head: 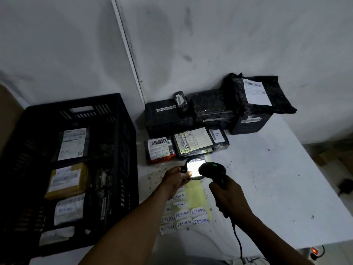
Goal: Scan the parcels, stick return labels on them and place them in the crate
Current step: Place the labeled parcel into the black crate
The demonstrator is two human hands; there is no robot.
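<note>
- Nearest, toward the near edge of the tabletop (267, 178): sheet of handwritten RETURN labels (184, 215), lying flat between the two forearms, directly below the left hand.
- Right hand (228, 196) wrapped around the grip of the corded barcode scanner (213, 170), head aimed left and slightly away, green light lit.
- Left hand (176, 178) pinching the small round parcel (194, 168) by its left rim, held just above the tabletop, face washed out by the scanner beam; touching or just short of the scanner head, cannot tell.
- Likely next: a label, closer to the left hand than the right.
- Left of that, at the left edge: black crate (118, 142), already holding labelled parcels, within the left arm's reach.
- Farther, by the wall: unscanned parcels (191, 142), black-wrapped, stacked along the far edge.
</note>
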